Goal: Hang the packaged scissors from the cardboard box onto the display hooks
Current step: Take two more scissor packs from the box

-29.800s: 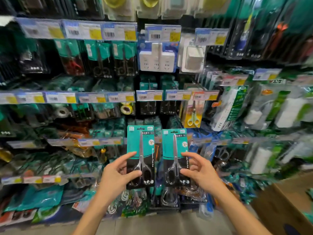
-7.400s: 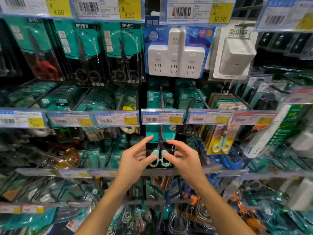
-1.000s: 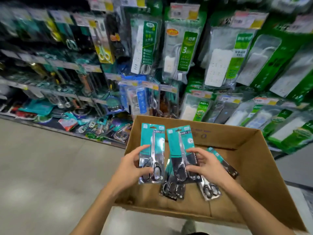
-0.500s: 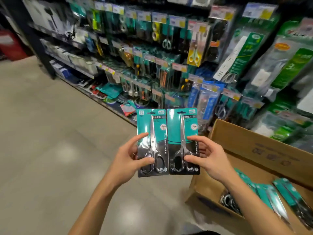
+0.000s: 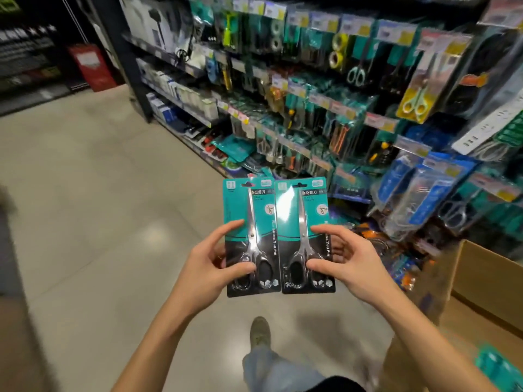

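My left hand (image 5: 210, 267) pinches one pack (image 5: 250, 236), right hand (image 5: 343, 260) the other (image 5: 304, 234); I'd face the hooks (image 5: 334, 131); thread one hang-hole at a time.

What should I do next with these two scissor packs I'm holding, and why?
Probably turn right and raise both packs toward the display hooks. Your left hand grips one scissor pack, your right hand the other pack; both are upright, hang holes on top, over open floor, short of the rack.
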`<action>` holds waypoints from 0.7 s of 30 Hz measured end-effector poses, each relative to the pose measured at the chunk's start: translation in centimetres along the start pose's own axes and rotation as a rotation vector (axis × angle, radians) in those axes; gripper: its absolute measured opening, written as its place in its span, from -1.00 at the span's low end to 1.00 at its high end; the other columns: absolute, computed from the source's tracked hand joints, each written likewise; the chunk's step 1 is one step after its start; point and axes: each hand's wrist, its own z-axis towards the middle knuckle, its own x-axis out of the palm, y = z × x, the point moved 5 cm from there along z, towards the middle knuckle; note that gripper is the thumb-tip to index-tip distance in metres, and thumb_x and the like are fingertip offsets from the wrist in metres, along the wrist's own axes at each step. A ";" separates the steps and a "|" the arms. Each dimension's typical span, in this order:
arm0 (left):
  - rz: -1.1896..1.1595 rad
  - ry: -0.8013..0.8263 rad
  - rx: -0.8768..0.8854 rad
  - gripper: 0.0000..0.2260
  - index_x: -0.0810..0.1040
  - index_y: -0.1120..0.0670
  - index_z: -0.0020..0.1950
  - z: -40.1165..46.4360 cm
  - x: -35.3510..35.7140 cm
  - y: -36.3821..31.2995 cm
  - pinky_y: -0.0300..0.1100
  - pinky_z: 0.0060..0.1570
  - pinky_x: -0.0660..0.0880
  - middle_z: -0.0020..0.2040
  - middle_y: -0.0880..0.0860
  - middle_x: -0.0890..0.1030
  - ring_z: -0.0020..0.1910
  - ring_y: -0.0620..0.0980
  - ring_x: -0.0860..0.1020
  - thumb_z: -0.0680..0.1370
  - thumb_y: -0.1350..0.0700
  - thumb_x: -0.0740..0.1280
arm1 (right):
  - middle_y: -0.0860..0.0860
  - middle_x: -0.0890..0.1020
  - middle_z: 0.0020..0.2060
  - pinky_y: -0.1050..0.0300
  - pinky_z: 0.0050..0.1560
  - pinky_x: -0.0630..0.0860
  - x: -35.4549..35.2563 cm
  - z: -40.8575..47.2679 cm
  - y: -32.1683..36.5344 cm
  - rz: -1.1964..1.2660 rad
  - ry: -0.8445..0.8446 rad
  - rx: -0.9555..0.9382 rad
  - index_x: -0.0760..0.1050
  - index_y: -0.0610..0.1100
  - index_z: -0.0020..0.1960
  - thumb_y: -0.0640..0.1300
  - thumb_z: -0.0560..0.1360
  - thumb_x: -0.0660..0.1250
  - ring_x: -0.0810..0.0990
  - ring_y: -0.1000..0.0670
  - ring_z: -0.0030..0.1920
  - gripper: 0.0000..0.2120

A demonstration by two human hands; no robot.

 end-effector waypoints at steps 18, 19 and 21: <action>0.150 0.275 0.132 -0.34 0.47 -0.23 0.30 26.9 -2.1 -4.7 0.41 -0.01 0.45 0.01 0.12 0.70 -0.13 0.14 0.49 0.23 -0.06 0.59 | 0.29 0.68 -0.03 0.35 -0.04 0.55 -3.5 18.1 0.5 0.079 -0.301 -0.016 0.55 -0.02 0.14 -0.36 0.30 0.55 0.67 0.16 0.02 -0.51; 0.154 0.297 0.141 -0.34 0.47 -0.23 0.30 27.8 -1.7 -4.7 0.41 -0.02 0.45 0.00 0.12 0.70 -0.13 0.14 0.49 0.24 -0.05 0.59 | 0.28 0.69 -0.03 0.34 -0.04 0.55 -4.0 18.4 0.4 0.077 -0.319 -0.011 0.55 -0.01 0.14 -0.36 0.30 0.55 0.67 0.16 0.02 -0.51; 0.158 0.346 0.156 -0.33 0.46 -0.23 0.32 29.7 -0.6 -4.7 0.41 0.00 0.46 0.02 0.09 0.71 -0.11 0.13 0.48 0.25 -0.05 0.59 | 0.28 0.69 -0.03 0.34 -0.04 0.55 -5.1 18.9 0.1 0.065 -0.358 0.002 0.55 0.02 0.13 -0.35 0.30 0.55 0.67 0.16 0.03 -0.51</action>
